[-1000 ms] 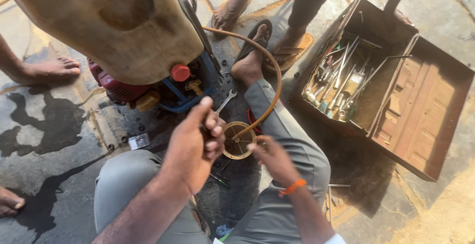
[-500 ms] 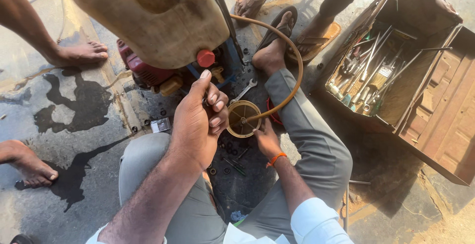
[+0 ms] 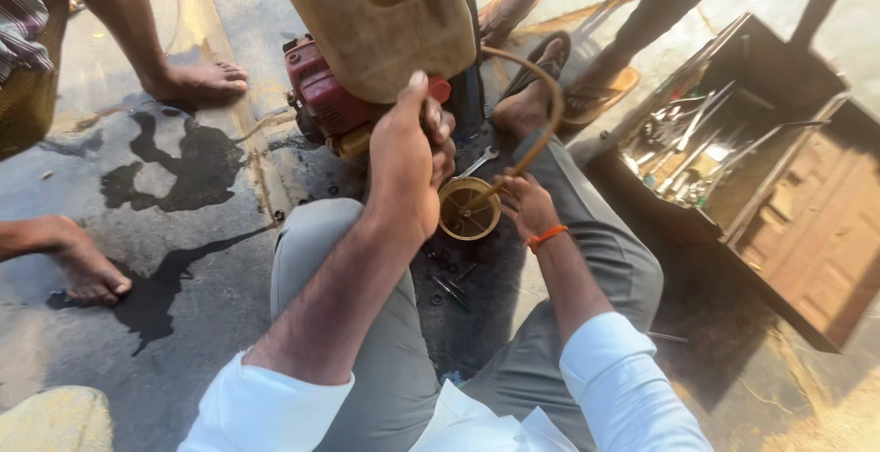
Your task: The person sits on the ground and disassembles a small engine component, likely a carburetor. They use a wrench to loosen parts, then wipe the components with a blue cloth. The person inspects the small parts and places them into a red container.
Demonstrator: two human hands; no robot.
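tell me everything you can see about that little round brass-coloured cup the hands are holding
The brass-coloured cup is a small, shallow, round part that looks like metal, with its open side facing up toward the camera. A curved tan hose runs down into it. The left hand covers its left edge and the right hand touches its right rim. It sits above the dark, oily ground between the person's knees, just below a red engine.

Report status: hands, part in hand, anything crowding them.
Left hand and right hand both on small round cup. Tan hose runs into cup. Red engine and tan tank close ahead.
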